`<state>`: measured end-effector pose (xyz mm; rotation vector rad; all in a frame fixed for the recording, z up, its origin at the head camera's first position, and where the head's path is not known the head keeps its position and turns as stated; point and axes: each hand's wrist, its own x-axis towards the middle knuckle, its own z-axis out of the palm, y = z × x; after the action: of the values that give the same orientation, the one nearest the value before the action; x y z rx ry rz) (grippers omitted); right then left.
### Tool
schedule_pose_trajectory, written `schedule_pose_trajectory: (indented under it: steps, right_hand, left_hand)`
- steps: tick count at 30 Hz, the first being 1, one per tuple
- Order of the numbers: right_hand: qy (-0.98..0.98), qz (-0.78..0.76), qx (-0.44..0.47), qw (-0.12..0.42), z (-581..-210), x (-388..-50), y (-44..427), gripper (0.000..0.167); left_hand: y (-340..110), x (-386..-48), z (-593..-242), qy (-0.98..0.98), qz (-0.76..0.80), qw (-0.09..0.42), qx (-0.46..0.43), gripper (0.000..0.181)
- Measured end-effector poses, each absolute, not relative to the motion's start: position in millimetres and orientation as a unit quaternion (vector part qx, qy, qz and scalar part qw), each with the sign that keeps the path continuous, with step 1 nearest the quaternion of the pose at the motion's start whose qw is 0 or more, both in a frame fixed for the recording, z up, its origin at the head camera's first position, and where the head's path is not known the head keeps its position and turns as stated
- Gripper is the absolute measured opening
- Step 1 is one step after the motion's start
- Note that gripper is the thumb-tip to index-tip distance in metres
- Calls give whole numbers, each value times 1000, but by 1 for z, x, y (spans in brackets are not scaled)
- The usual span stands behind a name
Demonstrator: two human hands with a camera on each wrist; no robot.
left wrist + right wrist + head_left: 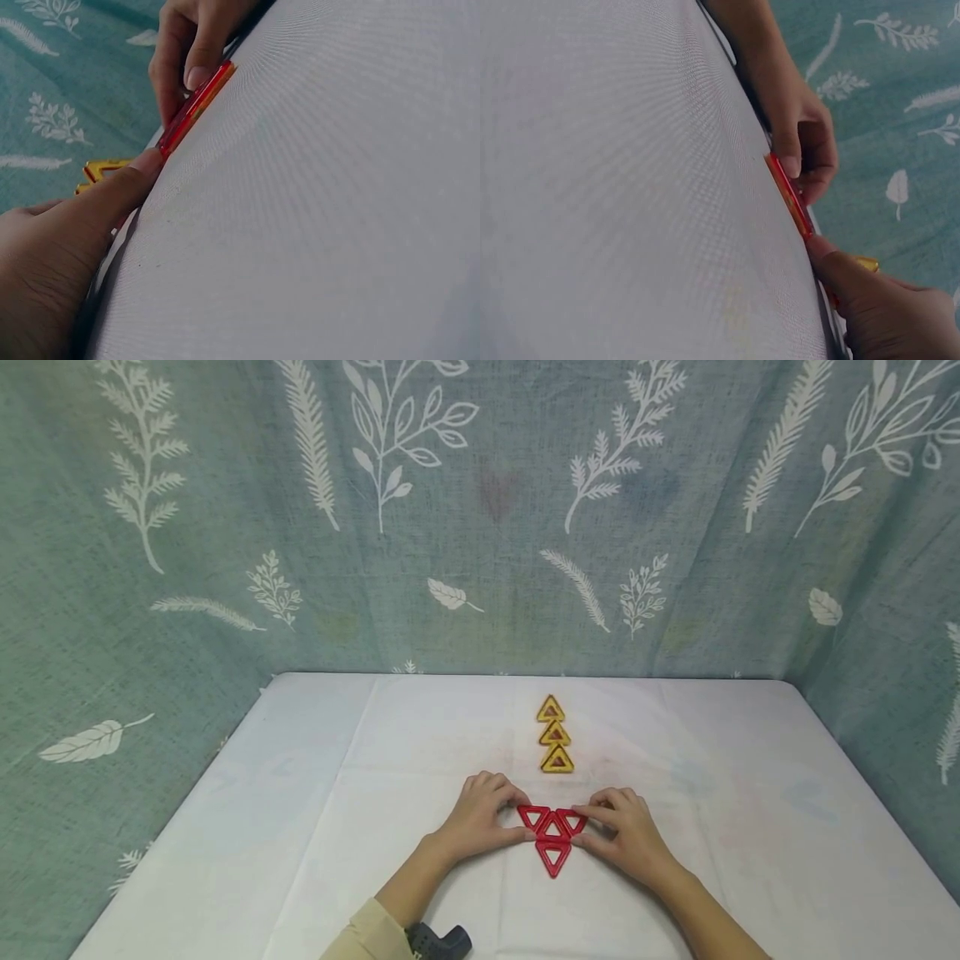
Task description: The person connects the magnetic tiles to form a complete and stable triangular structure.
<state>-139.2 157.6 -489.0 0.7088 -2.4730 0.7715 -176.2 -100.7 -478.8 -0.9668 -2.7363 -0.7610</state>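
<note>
Several red triangular tiles (553, 830) with open centres lie flat on the white table, joined edge to edge into a larger downward-pointing triangle. At the left corner, my left hand (487, 814) pinches the tiles, index finger on the upper corner and thumb at the side. The right hand (628, 831) grips the opposite corner the same way. Both wrist views show the red tiles edge-on, with a thumb of the left hand (71, 247) and of the right hand (889, 311) against them. Three yellow triangular tiles (556, 760) stand in a column beyond, points facing away.
The white-covered table (360, 827) ends at a far edge against a green leaf-patterned curtain (495, 585), which also hangs along both sides. A dark device (442, 942) sits near the left wrist, below a beige sleeve (367, 935).
</note>
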Motion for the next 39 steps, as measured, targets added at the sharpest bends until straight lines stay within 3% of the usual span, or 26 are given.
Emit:
schedule_pose_trajectory:
  steps: [12,19,39]
  right_hand:
    - [-901,296,235,214,-486,-138,156,39]
    - [-912,283,190,228,-487,-135,155,43]
    - [-917,314,102,222,-485,-130,145,42]
  left_hand:
    - [-99,-176,-478,-913,-245,75,-319,35]
    - [-96,-173,-482,-930,-241,90,-262,47]
    - [-89,-169,-482,-922,-330,74,-188,42]
